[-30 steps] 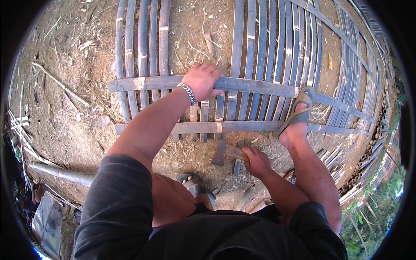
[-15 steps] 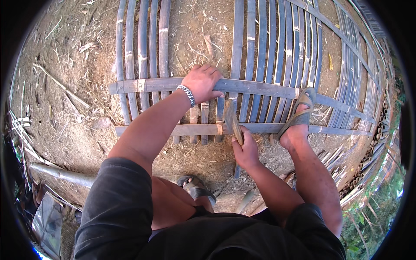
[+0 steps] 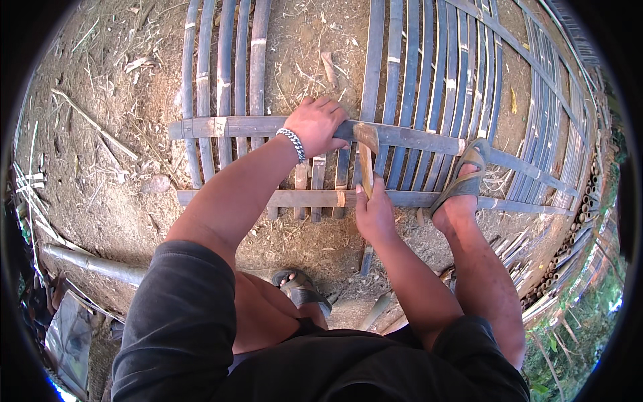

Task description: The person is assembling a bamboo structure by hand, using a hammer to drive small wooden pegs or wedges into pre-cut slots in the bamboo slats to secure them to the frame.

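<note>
My left hand, with a chain bracelet on its wrist, is closed over a long bamboo cross slat. Its fingers curl over the far edge and its thumb lies at the near side. In my right hand is a hammer-like wooden tool, gripped by its pale handle. The tool's brown head overlaps the cross slat just right of my left hand; whether it touches is unclear. Upright bamboo slats run away from me beneath the crosspiece. A second cross slat lies nearer to me.
My right sandalled foot rests on the slat frame; my left foot is on the dirt ground. Another slatted panel and stacked bamboo lie at the right. A bamboo pole lies at the left.
The hammer-like tool has moved away from me, its head going from between the cross slats to over the far one. My left hand keeps its hold; the view has shifted slightly.
</note>
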`<state>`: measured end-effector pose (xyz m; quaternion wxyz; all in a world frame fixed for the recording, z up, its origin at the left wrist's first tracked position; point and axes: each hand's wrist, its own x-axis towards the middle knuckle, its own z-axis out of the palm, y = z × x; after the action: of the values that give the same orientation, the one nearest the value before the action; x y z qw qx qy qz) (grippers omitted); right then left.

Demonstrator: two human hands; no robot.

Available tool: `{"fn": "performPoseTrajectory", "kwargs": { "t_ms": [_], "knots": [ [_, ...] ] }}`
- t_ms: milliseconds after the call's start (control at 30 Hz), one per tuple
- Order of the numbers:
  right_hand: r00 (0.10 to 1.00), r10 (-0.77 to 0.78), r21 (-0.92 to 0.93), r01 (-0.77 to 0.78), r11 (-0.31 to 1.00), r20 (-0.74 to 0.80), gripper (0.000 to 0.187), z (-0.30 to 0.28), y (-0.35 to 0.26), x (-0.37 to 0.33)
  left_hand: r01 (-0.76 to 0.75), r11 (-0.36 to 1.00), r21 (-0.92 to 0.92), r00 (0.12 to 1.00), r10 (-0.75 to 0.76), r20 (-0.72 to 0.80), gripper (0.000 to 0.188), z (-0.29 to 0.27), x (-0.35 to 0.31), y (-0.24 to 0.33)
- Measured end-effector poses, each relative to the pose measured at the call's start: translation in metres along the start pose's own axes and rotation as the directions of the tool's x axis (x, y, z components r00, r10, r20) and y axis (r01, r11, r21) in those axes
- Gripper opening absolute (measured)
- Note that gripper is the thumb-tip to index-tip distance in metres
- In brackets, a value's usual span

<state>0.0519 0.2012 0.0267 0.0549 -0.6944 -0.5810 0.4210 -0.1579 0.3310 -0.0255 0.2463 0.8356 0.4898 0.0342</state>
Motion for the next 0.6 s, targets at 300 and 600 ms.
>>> {"fn": "performPoseTrajectory", "kwargs": {
  "t_ms": [300,600],
  "knots": [
    [0.995,0.086,0.065,-0.089,0.994,0.055,0.036,-0.009,-0.003,0.002,-0.037,0.999,-0.014,0.999,0.036,-0.039,0.056,0.004,0.001,-0.003],
    [0.973,-0.135,0.322,0.19,0.928,-0.185,0.038,-0.012,0.007,0.002,-0.046,0.999,0.009,0.996,0.047,-0.081,0.056,0.005,0.001,-0.004]
  ]
}}
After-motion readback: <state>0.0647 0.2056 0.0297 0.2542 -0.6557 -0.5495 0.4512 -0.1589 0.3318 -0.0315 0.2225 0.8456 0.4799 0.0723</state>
